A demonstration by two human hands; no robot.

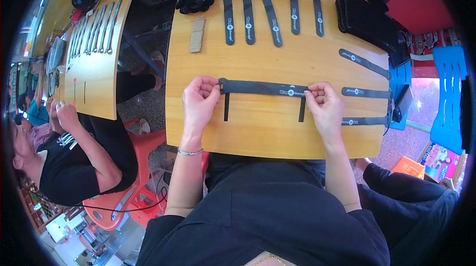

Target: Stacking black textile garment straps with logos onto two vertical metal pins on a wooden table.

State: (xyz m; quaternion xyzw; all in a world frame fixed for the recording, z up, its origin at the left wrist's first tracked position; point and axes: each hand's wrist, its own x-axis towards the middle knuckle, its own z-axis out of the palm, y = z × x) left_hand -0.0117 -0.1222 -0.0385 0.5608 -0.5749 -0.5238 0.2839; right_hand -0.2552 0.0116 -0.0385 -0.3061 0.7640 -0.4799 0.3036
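The black hook-and-loop strap [258, 87], drawn out level across the middle of the frame above the counter [272, 139], could slip at either end, since each hand appears to have only a small pinch on it. The left hand [201, 102] holds the end at centre left, thumb against fingers; the right hand [325, 105] grips the opposite end the same way. Uneven pulling would probably skew it against the two narrow dark strips [226, 107] just below; whether those are attached to it or lie on the counter, I cannot tell. The right wrist might also nudge the lowest of three loose straps [366, 92] at centre right, because that one's near end runs close to it, and all three reach toward the counter's edge.

The strap looks flat, long and matte, nearly straight, with a slight downward slope to the right. Its left end carries a loop-like fitting, partly covered by fingertips; toward the right end sits a round white emblem with pale lettering. The right tip is hidden by the fingers. Five similar straps [270, 13] fan across the top centre, showing slotted upper ends and rounded lower ones.
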